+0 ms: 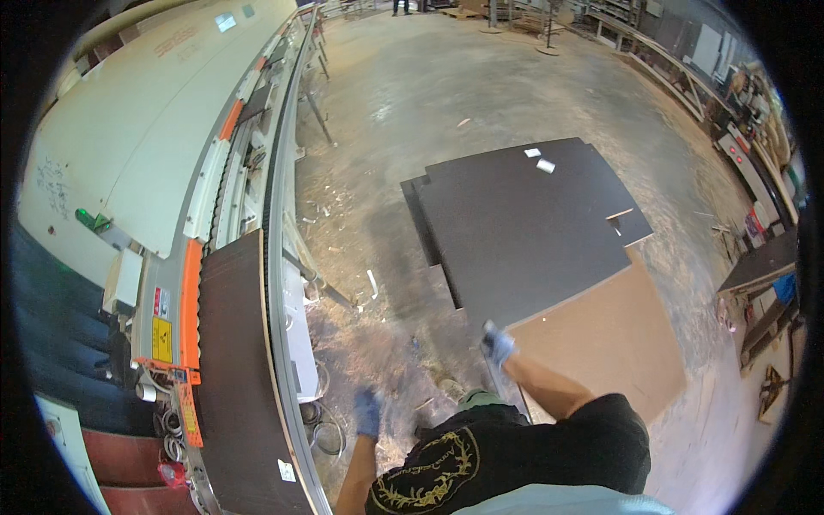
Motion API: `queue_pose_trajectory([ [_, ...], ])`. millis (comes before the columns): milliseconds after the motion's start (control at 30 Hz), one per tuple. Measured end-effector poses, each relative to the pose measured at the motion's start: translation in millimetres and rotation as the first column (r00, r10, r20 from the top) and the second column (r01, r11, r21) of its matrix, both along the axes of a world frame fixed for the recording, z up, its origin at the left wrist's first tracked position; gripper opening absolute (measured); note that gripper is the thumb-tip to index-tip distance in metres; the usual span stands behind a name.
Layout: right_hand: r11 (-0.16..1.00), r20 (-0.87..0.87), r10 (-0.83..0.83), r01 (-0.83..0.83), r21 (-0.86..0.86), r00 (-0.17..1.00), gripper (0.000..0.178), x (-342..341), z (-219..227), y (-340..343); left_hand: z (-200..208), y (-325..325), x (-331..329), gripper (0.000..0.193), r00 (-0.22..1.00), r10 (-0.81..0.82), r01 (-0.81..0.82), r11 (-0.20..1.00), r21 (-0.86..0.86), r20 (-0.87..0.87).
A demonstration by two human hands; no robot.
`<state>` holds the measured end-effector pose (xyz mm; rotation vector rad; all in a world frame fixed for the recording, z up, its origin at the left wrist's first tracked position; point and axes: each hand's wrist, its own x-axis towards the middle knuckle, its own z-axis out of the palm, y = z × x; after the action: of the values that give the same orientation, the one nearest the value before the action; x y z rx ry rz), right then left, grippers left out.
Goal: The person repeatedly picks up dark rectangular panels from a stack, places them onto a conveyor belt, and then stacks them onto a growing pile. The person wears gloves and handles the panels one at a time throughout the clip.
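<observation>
My left hand (367,414), in a blue glove, hangs beside the long machine with nothing visible in it; its fingers look loosely extended. My right hand (498,345), also gloved, is over the near corner of a stack of dark flat boards (524,215). Motion smears its fingers, so whether it touches a board is unclear. Small white labels (546,166) lie on the top board. Beneath the stack, a light brown board (609,335) sticks out toward me. Along the machine at my left rests another dark panel (236,343) with a white sticker near its close end.
The machine's orange guard strip (190,300) and metal rail (276,257) run away from me. Coiled hoses (326,433) hang under its near end. White offcut strips (372,283) and dust litter the concrete floor. Wooden racks (760,326) stand at the right; a person (401,7) stands far off.
</observation>
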<state>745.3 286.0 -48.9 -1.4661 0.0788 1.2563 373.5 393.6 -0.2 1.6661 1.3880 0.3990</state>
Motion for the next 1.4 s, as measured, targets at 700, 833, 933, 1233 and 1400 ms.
queue_pose_trajectory([
  [700, 0.893, -0.629, -0.067, 0.328, 0.309, 0.775, 0.051, -73, 64, -104, 116, -16, -76, 0.046, 0.831, 0.522, -0.556, 0.757, 0.343, 0.194],
  [833, 0.801, -0.551, 0.482, -0.089, 0.591, 0.681, 0.048, -133, 157, -76, 166, -98, -169, 0.042, 0.636, 0.739, -0.76, 0.55, 0.346, 0.224],
  [933, 0.815, -0.574, 0.537, -0.204, 0.542, 0.618, 0.036, -160, 135, -62, 168, -172, -219, 0.042, 0.456, 0.828, -0.882, 0.372, 0.289, 0.326],
  [1233, 0.618, -0.629, 0.725, -0.668, 0.414, 0.281, 0.039, -256, 139, -22, 134, -362, -277, 0.053, -0.174, 0.903, -0.984, -0.15, -0.092, 0.393],
  [1400, 0.575, -0.653, 0.729, -0.702, 0.42, 0.207, 0.035, -296, 152, -12, 124, -388, -283, 0.054, -0.314, 0.858, -0.946, -0.245, -0.213, 0.406],
])
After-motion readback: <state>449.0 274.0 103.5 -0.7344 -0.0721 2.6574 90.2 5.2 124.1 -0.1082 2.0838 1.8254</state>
